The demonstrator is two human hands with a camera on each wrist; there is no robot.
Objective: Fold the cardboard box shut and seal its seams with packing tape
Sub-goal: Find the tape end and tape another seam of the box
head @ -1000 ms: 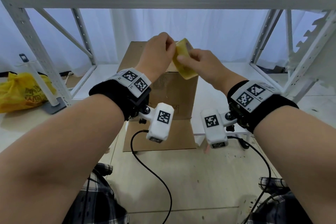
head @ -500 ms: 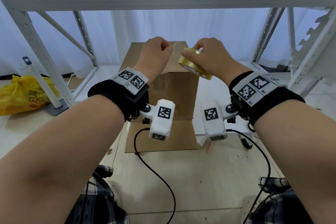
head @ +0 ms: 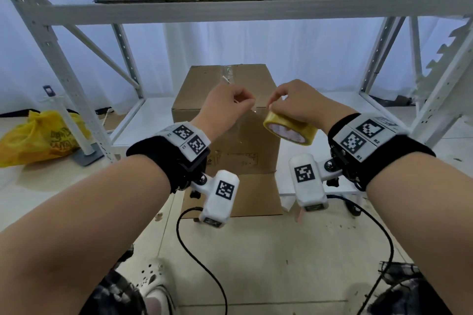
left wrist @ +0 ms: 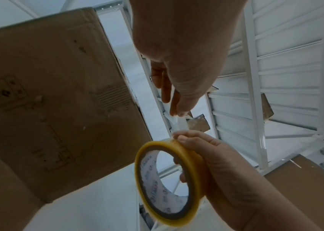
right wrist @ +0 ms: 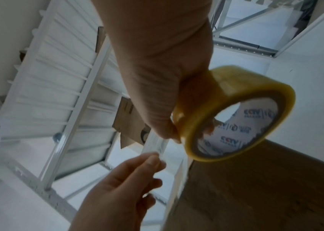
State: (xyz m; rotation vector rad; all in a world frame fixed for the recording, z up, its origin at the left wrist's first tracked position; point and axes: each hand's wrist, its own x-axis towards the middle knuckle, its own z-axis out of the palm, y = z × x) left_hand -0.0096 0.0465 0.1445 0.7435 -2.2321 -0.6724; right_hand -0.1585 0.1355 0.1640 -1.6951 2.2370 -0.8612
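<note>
A matt brown cardboard box [head: 225, 120] is seen; glossy yellowish clear plastic is shown by the tape roll [head: 290, 130].

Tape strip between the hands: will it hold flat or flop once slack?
The clear tape strip is thin film, so probably floppy. Pinched by the left hand, taut from the tape roll; slackened, it would likely curl and stick to itself.

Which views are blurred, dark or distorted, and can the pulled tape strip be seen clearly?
Head view: sharp, wide-angle bending of the shelf; the strip is barely visible. Left wrist view: box dark against bright background; the strip shows between the hands. Right wrist view: roll and left hand motion-blurred.
</note>
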